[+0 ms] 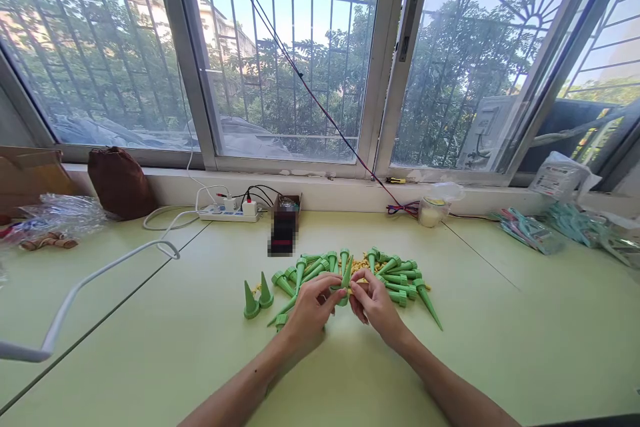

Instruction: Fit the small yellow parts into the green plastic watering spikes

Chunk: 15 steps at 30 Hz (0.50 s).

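Note:
A heap of green cone-shaped plastic spikes (395, 275) lies on the pale green table (500, 347), with small yellow pieces (359, 265) among them. My left hand (311, 310) grips one green spike (345, 278) by its lower end, fingers closed round it. My right hand (374, 303) pinches at the same spike, thumb and forefinger pressed together on a small yellow piece that I can barely make out. Two spikes (257, 298) stand upright to the left of my hands.
A white power strip (229, 214) with cables and a small dark box (284, 229) sit by the window sill. A brown pouch (119, 181) and crumpled plastic wrap (60, 215) lie far left. A white curved rod (75, 293) crosses the left. Plastic bags (560, 227) lie far right.

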Available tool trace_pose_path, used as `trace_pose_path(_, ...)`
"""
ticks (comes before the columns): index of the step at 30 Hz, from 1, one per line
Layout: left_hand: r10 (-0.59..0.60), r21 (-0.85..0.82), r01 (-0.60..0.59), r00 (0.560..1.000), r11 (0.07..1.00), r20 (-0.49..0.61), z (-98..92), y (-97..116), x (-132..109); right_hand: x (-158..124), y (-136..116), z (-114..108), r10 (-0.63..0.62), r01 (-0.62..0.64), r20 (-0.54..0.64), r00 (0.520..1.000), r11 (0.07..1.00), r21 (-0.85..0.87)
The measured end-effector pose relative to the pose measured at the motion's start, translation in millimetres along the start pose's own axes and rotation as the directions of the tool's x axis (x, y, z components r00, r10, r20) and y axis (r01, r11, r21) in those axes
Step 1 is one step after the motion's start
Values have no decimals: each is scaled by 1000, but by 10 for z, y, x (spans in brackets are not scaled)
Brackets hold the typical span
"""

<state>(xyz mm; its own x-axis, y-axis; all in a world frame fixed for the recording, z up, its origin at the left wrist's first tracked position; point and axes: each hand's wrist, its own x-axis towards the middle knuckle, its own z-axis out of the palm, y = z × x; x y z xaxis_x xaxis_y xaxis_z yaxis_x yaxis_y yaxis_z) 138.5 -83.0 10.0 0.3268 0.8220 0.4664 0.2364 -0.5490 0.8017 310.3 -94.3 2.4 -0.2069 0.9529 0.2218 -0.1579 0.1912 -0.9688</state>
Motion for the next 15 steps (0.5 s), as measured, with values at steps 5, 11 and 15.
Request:
trace_pose_path(5,76,84,-76,997,994,6,-11,8,10,17,20,-9,58,-58,6,998,997,50)
trace_pose_path(11,264,226,-258,965,939,5,-30,29,-15,21,30,-17,95,-98,36,995,990,96)
trace_pose_path(15,210,254,-209,977,944,24,-24,37,-17,12,0,-7,51,-48,-30,998,996,79)
